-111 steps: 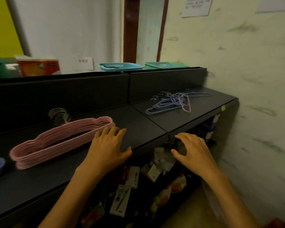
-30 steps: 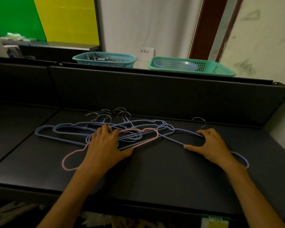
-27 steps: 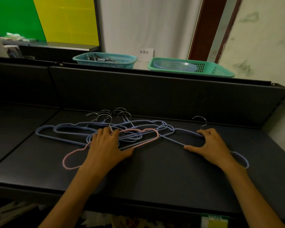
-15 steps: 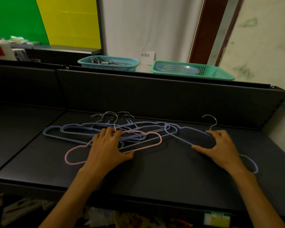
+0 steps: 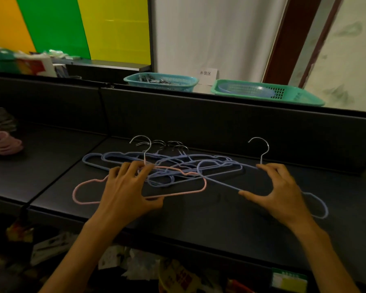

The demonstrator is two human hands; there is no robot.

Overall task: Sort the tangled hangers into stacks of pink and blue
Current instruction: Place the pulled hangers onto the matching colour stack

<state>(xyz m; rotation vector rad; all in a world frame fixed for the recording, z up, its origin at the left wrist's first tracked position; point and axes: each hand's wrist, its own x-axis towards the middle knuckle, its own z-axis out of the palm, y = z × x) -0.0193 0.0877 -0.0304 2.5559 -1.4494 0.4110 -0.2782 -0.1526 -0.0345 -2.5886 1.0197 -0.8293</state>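
Head view: pink stack (image 5: 4, 142) at the far left is cut off by the frame edge, and the blue tangle (image 5: 167, 166) overlaps so closely you cannot count its hangers. Your left hand (image 5: 127, 191) lies on the pink hanger (image 5: 178, 192), fingers spread over its neck, thumb at its lower bar. Your right hand (image 5: 281, 191) pinches the blue hanger (image 5: 317, 205) between thumb and fingers, hiding its middle. Both lie on the shelf (image 5: 199, 218), the tangle between your hands.
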